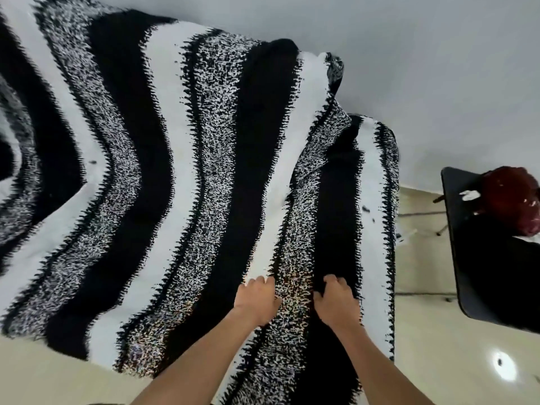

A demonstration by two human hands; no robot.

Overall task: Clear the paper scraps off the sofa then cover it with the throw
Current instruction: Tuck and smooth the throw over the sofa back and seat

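A black, white and speckled striped throw (163, 159) lies spread over the whole sofa, which is hidden beneath it. Its front edge hangs down to the floor. Near the right end, at the front of the seat, my left hand (257, 301) and my right hand (336, 302) sit side by side on the throw. Both have their fingers curled into the fabric, gripping a speckled and a black stripe. A fold runs up from my hands toward the right armrest. No paper scraps show on the throw.
A black table (479, 258) stands at the right, holding a dark red object (511, 194) and a white scrap (469, 195). Beige tiled floor (438, 361) lies in front and to the right. A grey wall (409, 54) rises behind the sofa.
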